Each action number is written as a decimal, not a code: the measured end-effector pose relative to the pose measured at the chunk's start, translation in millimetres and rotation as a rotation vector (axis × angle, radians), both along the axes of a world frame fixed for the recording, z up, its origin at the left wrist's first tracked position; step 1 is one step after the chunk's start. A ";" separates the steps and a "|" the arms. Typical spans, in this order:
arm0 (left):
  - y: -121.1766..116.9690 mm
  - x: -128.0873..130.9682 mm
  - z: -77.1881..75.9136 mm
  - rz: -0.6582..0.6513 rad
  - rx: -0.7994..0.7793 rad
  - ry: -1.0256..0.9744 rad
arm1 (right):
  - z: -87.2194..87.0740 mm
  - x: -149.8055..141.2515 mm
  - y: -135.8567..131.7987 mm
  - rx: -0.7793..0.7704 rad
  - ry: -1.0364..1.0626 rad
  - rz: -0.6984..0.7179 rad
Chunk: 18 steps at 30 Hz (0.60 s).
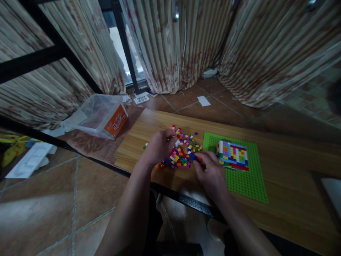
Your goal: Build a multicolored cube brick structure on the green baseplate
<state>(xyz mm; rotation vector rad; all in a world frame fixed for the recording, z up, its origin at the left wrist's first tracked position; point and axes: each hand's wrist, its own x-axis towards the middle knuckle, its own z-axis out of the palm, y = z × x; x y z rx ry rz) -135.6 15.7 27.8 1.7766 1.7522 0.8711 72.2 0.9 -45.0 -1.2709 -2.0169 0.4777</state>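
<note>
A loose pile of small colourful toy building bricks lies spread on the wooden table. Over the pile's left side is my left hand, its fingers curled in and thumb close to the forefinger. Whatever is between those fingertips is too small to make out. My right hand reaches the pile's right edge, fingers bent and tips among blue and orange bricks; what they pinch, if anything, is unclear. Just right of this hand, a multicoloured block built of bricks stands on a green baseplate.
The wooden table has a dark front edge. Beyond its left end stands a clear plastic tub with an orange label. Paper lies on the tiled floor, near long patterned curtains. A black metal frame rises at left.
</note>
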 end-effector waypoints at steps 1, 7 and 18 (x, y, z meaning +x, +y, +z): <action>-0.6 -2.9 1.0 0.013 0.003 -0.007 | -0.3 -1.2 -0.7 0.004 0.021 0.015; -6.8 -23.4 4.3 0.189 -0.057 0.058 | -3.5 -7.8 -5.2 0.036 0.101 0.072; -19.4 -48.6 9.0 0.356 -0.360 0.321 | -7.1 -17.7 -21.8 0.212 0.079 0.168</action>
